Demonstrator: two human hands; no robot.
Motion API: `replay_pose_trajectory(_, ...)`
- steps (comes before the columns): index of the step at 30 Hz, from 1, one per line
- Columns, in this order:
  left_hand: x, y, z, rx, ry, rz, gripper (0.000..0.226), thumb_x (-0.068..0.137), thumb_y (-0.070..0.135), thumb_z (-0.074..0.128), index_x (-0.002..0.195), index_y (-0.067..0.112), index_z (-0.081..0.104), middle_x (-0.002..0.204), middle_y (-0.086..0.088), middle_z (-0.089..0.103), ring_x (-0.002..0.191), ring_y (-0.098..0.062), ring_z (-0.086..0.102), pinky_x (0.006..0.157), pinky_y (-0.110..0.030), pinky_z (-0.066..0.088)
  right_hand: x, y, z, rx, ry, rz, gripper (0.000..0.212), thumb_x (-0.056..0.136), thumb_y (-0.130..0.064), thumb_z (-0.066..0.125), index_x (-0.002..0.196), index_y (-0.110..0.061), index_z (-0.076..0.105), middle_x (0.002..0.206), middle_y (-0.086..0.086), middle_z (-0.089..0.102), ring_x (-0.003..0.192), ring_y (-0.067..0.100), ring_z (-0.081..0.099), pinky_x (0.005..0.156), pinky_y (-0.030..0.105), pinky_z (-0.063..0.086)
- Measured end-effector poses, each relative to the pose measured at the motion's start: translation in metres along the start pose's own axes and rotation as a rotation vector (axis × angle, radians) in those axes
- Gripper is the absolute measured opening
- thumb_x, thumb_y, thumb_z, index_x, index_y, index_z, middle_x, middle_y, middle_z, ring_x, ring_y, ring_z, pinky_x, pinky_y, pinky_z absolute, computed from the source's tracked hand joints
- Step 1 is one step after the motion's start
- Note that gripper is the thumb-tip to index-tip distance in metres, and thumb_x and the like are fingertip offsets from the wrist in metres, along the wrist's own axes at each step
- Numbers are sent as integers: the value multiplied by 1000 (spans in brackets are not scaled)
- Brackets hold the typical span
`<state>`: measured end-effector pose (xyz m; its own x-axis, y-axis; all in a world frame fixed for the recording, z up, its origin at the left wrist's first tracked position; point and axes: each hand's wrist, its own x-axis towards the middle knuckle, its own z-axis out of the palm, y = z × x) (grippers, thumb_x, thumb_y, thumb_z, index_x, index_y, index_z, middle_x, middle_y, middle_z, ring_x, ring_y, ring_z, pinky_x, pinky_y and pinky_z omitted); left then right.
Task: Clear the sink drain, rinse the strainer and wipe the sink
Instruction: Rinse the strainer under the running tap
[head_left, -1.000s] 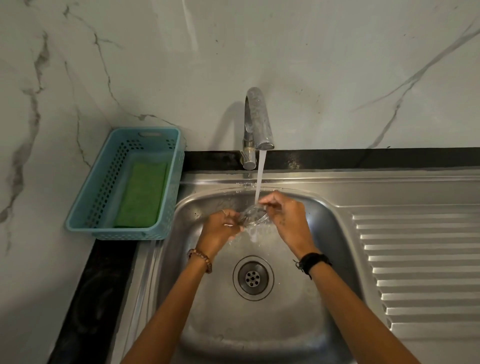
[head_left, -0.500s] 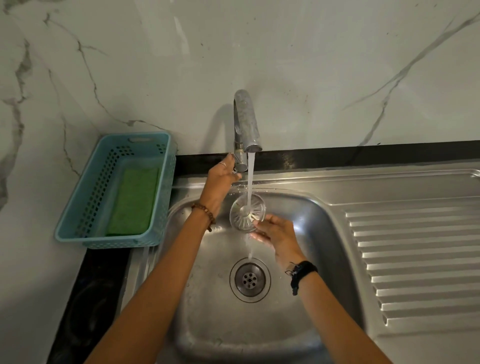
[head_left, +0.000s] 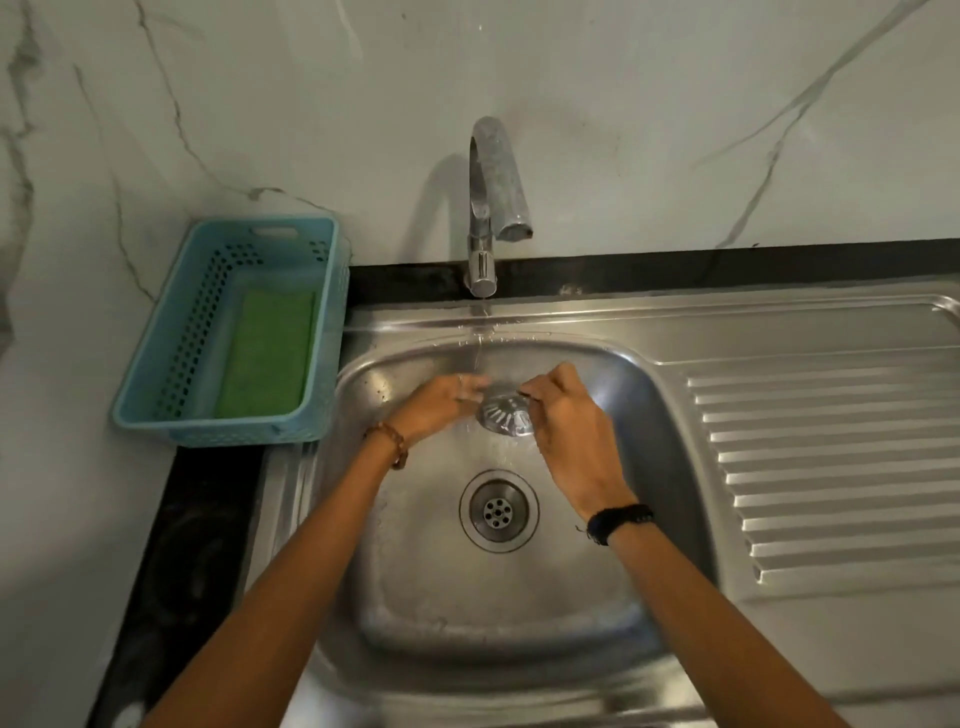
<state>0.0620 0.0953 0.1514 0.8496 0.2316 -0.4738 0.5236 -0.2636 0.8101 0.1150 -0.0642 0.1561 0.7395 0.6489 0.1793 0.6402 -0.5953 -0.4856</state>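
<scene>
No writing or brand can be read on anything here. The strainer (head_left: 505, 414) is held up over the sink (head_left: 519, 597), under the tap (head_left: 493, 202) and above the open drain (head_left: 498, 511). It is pinched at its right edge by the curled fingers of the right hand (head_left: 563, 415). The left hand (head_left: 441, 402) is laid against its left edge with the fingers nearly straight, so nothing is gripped by it. A thin line of water is seen running from the bottom of the tap down to the hands. A bead bracelet (head_left: 392, 441) is worn on the left wrist and a black band (head_left: 618, 521) on the right wrist.

A blue basket (head_left: 156, 364) is set on the dark worktop (head_left: 208, 519), just beside the left side of the sink. A green sponge (head_left: 270, 353) is laid flat inside it. A ridged draining board (head_left: 831, 467) is seen on the right of the bowl. A white marble wall (head_left: 675, 104) with grey lines is seen behind it all. The lower part of the sink is partly hidden by the two arms
</scene>
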Motion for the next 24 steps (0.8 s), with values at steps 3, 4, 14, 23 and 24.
replay_pose_trajectory(3,-11,-30,20,-62,-53,-39,36,88,3,54,123,10,53,127,-10,57,107,-16,53,82,-23,46,-14,-1,1,-191,-31,-189,23,67,-1,76,87,-7,67,84,6,61,59,18,60,44,13,31)
replay_pose_trajectory(4,-13,-39,25,-84,-24,-32,36,86,3,56,121,11,54,124,-9,59,103,-15,54,83,-26,46,-19,1,4,-236,-15,-249,26,60,0,81,81,-8,67,78,5,62,57,17,59,42,16,35)
replay_pose_trajectory(14,0,-129,73,638,15,-93,86,81,11,67,147,18,12,156,-9,15,141,-25,22,113,-38,28,-39,47,92,59,-284,439,12,90,-2,46,98,-3,53,102,16,60,88,30,59,62,26,38)
replay_pose_trajectory(23,4,-149,104,940,-109,-121,65,95,4,35,147,25,3,154,-22,6,134,-37,31,103,-40,35,-46,68,138,78,-396,601,23,85,9,40,94,-1,58,103,20,64,92,34,60,72,33,47)
replay_pose_trajectory(24,5,-149,107,969,-111,-104,56,98,8,28,148,21,6,154,-22,6,135,-37,29,104,-40,34,-48,70,139,66,-411,600,25,85,9,41,95,-1,61,104,19,65,93,33,61,75,34,49)
